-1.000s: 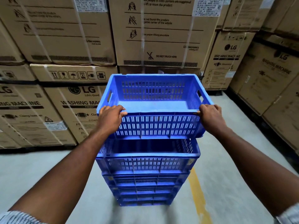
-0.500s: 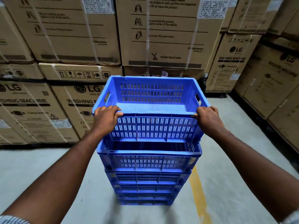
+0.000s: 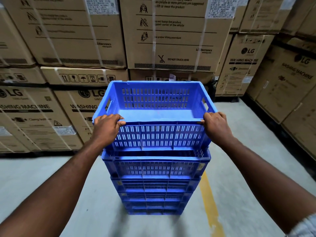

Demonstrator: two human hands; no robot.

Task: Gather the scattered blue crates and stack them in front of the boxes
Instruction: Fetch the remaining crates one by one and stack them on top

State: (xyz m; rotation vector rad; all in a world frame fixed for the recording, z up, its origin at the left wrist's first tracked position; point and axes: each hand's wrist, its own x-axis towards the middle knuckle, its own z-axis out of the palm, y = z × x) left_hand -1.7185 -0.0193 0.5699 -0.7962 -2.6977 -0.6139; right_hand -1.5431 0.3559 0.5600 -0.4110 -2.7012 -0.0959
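Note:
An empty blue slotted crate sits in the mouth of the topmost crate of a stack of several blue crates on the grey floor. My left hand grips the near rim at its left corner. My right hand grips the same rim at the right corner. The held crate is roughly level and partly sunk into the crate below. The stack stands just in front of the cardboard washing machine boxes.
Stacked cardboard boxes wall off the back, and more boxes line the right side. A yellow floor line runs past the stack's right side. Grey concrete floor lies to the left and right of the stack.
Both hands have lowered the top crate from above the stack down into the crate beneath it. The gap between the two crates has closed.

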